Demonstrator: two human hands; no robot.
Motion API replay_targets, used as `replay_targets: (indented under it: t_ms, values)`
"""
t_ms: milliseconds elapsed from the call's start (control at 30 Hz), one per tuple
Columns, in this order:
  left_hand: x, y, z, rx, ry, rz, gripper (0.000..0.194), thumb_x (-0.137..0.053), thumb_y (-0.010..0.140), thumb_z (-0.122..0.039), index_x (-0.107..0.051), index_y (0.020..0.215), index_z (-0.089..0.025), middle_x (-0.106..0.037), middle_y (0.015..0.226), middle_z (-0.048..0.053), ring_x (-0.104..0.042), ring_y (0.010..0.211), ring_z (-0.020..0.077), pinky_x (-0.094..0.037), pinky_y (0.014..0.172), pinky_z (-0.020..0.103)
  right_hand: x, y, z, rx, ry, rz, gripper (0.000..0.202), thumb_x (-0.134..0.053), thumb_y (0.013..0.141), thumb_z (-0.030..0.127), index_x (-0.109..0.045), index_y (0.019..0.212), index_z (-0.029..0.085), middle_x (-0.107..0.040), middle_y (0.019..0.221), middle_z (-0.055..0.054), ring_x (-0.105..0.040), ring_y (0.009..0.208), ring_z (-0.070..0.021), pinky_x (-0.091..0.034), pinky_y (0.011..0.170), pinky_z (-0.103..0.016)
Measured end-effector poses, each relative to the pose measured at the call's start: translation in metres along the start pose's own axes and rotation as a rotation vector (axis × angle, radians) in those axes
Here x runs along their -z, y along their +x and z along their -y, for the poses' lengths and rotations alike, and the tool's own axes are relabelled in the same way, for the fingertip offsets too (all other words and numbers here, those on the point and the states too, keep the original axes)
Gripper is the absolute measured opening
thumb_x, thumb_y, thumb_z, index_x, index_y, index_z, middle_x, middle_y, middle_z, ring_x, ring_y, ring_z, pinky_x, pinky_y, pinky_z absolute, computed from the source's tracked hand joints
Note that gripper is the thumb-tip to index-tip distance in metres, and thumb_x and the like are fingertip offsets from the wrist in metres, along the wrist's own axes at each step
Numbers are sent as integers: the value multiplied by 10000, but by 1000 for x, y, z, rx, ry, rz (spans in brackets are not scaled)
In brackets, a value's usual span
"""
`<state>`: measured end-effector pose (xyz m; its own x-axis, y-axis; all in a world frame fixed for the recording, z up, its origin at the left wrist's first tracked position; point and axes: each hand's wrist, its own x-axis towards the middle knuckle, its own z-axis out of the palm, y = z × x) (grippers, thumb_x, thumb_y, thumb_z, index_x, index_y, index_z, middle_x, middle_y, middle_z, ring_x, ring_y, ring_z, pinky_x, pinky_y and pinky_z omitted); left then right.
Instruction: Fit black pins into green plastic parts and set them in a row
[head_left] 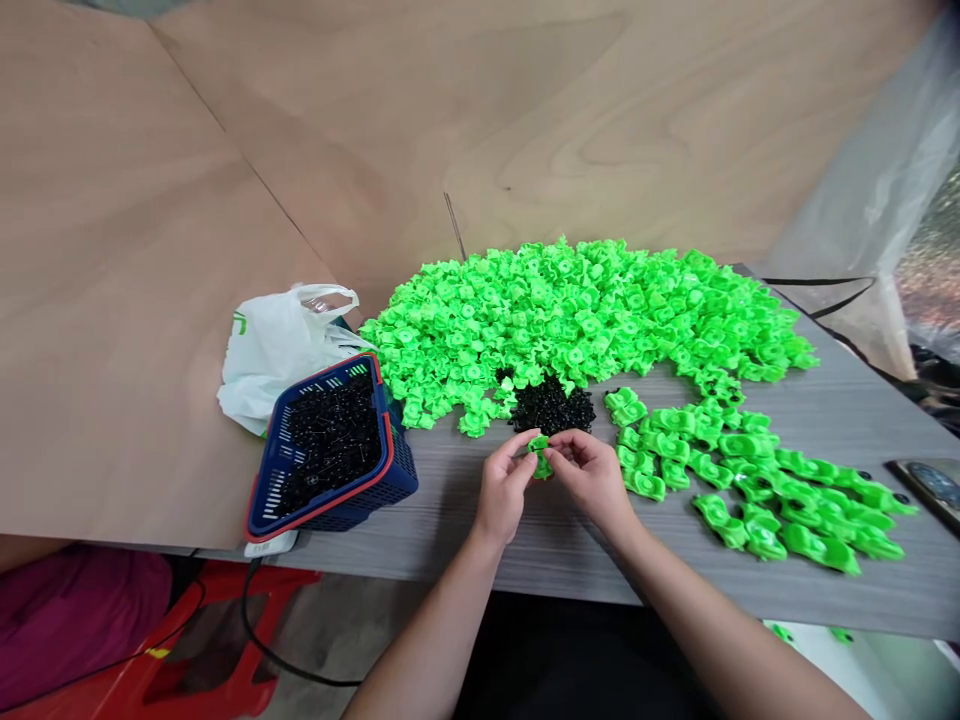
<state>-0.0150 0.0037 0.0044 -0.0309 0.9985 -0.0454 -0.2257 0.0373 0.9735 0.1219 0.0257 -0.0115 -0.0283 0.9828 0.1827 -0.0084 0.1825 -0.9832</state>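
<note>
Between my two hands, just above the grey table, is one small bright green plastic part (540, 458). My left hand (506, 485) pinches it from the left with thumb and fingers. From the right, my right hand (589, 475) has its thumb and fingertips closed on the same part; whether a small black piece is also in them is hidden. Right behind the hands lies a pile of small black pieces (553, 408). A large heap of loose green parts (577, 310) spreads beyond it. To the right sit several green parts in rough rows (750, 470), some with black bits showing.
A blue basket with a red rim (255, 480) holds many black pieces at the left table edge. Behind it is a white plastic bag (277, 350). A dark flat device (934, 485) lies far right. Below left are a red stool (225, 640) and a person's magenta clothing (82, 620).
</note>
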Motion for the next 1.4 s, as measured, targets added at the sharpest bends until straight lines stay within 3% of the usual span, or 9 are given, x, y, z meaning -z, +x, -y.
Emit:
replay_targets:
  t_ms: [167, 367, 700, 933, 1167, 1400]
  values:
    - [3, 1, -1, -11, 107, -49, 389, -684, 835, -435, -711, 1153, -213, -697, 1183, 112, -683, 932, 221, -569, 772, 317, 2, 0, 2, 54, -112, -3, 178, -664, 829, 345, -696, 894, 182, -686, 760, -43, -589, 661, -163, -502, 617, -280]
    - [4, 3, 1, -37, 134, -18, 370, -668, 852, -405, -703, 1153, -193, -710, 1138, 116, -686, 897, 213, -561, 759, 306, 3, 0, 4, 71, -135, 5, 143, -664, 833, 316, -693, 889, 187, -686, 758, -32, -594, 661, -161, -497, 632, -277]
    - [0, 2, -9, -237, 316, -27, 256, -593, 900, -312, -725, 1098, -216, -710, 1144, 88, -649, 1071, 243, -493, 965, 373, 1, -6, 3, 146, -145, -29, 89, -649, 850, 283, -676, 897, 212, -671, 795, -27, -604, 719, -171, -497, 682, -298]
    - [0, 2, -6, -275, 350, -50, 242, -571, 915, -291, -737, 1076, -219, -718, 1127, 83, -643, 1083, 240, -468, 989, 374, 0, -7, 4, 178, -171, -32, 62, -648, 858, 273, -671, 872, 217, -661, 798, -24, -589, 717, -166, -482, 681, -296]
    - [0, 1, -7, -274, 356, -61, 254, -566, 916, -289, -722, 1101, -214, -711, 1143, 87, -641, 1087, 236, -467, 989, 371, -3, -8, 1, 111, -100, -41, 111, -634, 881, 315, -681, 900, 216, -678, 833, -45, -610, 748, -179, -498, 687, -304]
    - [4, 1, -1, -233, 345, -69, 255, -584, 908, -305, -715, 1102, -203, -718, 1109, 94, -660, 1020, 230, -507, 902, 343, -7, -6, -3, -53, 166, -26, 259, -717, 807, 351, -682, 1013, 196, -714, 875, -59, -659, 765, -188, -540, 691, -306]
